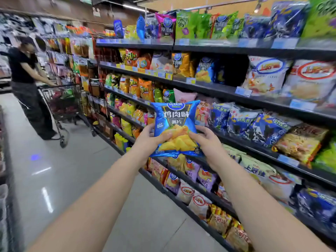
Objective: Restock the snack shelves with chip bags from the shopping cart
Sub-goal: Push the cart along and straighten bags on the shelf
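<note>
Far on the left, down the aisle, another person [23, 70] stands at the shopping cart [61, 104], which is well apart from me; what lies inside it is too blurred to name. Nearer, my left hand [149, 140] grips the lower left side of a blue chicken-flavour chip bag [175, 128], with the fingers curled round its edge. The bag is upright in the air in front of the snack shelves [218, 89], at the level of the middle shelves, and it touches none of them. My right hand [209, 144] grips the lower right side, its fingers curled over the printed front. So both hands are closed on this one bag and carry nothing else. More to the right, on the second shelf from the top, I see blue bags [205, 70] that seem to be the same kind, and just beside them a dark gap [234, 70]. I judge that the step in hand is bringing this bag to its place. The next move calls for lifting it up and to the right, into that gap, and setting it upright with the front facing out, without knocking down its neighbours.
</note>
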`<action>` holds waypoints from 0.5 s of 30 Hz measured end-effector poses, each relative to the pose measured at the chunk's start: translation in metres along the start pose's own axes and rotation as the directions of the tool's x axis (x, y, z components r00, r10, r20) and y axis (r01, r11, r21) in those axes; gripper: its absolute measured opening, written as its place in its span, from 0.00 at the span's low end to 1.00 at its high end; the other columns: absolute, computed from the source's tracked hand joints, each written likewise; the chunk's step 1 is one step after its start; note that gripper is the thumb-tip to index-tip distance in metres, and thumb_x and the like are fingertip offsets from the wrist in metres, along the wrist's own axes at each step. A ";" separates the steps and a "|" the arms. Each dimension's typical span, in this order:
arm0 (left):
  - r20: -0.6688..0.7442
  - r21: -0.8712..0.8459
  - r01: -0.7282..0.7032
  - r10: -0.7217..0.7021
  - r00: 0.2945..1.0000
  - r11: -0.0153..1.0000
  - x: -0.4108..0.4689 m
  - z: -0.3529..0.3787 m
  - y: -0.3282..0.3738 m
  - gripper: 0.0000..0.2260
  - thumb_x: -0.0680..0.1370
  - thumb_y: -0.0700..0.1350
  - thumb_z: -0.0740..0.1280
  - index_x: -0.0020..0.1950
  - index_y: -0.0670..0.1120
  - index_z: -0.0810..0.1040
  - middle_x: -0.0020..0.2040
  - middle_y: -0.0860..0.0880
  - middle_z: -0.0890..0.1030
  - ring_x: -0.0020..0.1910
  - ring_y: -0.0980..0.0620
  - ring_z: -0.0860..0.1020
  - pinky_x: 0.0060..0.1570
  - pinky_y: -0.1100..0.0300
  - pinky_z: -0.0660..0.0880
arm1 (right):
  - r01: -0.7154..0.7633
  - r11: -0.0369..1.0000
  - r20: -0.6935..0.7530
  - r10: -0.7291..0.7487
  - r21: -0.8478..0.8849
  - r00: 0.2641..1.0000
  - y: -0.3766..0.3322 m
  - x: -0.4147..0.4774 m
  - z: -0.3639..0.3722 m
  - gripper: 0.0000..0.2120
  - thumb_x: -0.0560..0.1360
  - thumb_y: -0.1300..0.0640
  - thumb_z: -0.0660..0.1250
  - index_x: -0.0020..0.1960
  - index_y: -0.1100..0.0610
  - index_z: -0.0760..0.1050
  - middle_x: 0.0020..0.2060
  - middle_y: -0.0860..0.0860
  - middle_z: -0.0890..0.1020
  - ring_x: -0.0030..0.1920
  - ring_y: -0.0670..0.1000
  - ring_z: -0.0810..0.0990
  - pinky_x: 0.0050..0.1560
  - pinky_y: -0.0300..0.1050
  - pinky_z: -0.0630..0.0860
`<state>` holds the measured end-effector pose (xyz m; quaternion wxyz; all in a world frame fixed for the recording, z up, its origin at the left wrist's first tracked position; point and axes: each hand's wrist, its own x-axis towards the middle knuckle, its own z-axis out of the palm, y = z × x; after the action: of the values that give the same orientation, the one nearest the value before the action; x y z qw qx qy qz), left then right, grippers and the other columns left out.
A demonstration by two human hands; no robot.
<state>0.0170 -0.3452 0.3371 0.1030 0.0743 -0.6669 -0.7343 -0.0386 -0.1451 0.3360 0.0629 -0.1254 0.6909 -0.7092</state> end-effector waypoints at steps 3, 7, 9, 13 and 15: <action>0.027 0.020 -0.034 0.033 0.999 0.999 0.051 0.002 0.030 0.33 0.67 0.54 0.79 0.68 0.51 0.70 0.55 0.47 0.83 0.49 0.46 0.84 0.54 0.43 0.79 | 0.049 0.997 -0.034 -0.051 -0.065 0.998 -0.031 0.046 0.000 0.20 0.72 0.50 0.73 0.62 0.47 0.73 0.48 0.41 0.78 0.46 0.38 0.78 0.42 0.35 0.69; 0.095 0.020 -0.034 0.032 0.995 0.999 0.123 0.016 0.057 0.26 0.72 0.51 0.75 0.67 0.48 0.71 0.55 0.48 0.83 0.48 0.48 0.84 0.46 0.51 0.82 | 0.091 0.985 -0.061 -0.101 -0.146 0.993 -0.057 0.114 -0.011 0.23 0.70 0.49 0.75 0.63 0.48 0.73 0.53 0.45 0.79 0.52 0.44 0.78 0.50 0.43 0.73; 0.137 0.029 -0.014 0.009 0.990 0.999 0.161 0.025 0.070 0.22 0.72 0.51 0.75 0.62 0.50 0.71 0.52 0.48 0.84 0.45 0.47 0.85 0.40 0.54 0.81 | 0.108 0.979 -0.090 -0.125 -0.171 0.988 -0.064 0.149 -0.019 0.26 0.70 0.49 0.75 0.64 0.51 0.72 0.54 0.48 0.80 0.54 0.49 0.80 0.54 0.49 0.76; 0.223 0.100 0.020 -0.042 0.974 0.995 0.242 0.047 0.084 0.34 0.70 0.53 0.76 0.71 0.47 0.65 0.57 0.45 0.83 0.48 0.45 0.85 0.42 0.52 0.81 | 0.100 0.976 -0.130 -0.127 -0.196 0.983 -0.069 0.215 -0.042 0.35 0.60 0.41 0.77 0.64 0.48 0.71 0.51 0.47 0.81 0.51 0.49 0.81 0.51 0.49 0.77; 0.249 0.149 0.005 -0.042 0.967 0.989 0.283 0.059 0.085 0.40 0.68 0.56 0.77 0.75 0.49 0.63 0.66 0.44 0.77 0.59 0.44 0.80 0.55 0.47 0.79 | 0.080 0.974 -0.126 -0.108 -0.211 0.986 -0.069 0.249 -0.055 0.41 0.56 0.40 0.78 0.65 0.46 0.69 0.52 0.49 0.81 0.52 0.51 0.81 0.54 0.52 0.78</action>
<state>-0.2666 -0.3667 0.4357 0.0030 -0.0041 -0.7260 -0.6877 -0.2864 -0.1547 0.4266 -0.0317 -0.1148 0.7565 -0.6431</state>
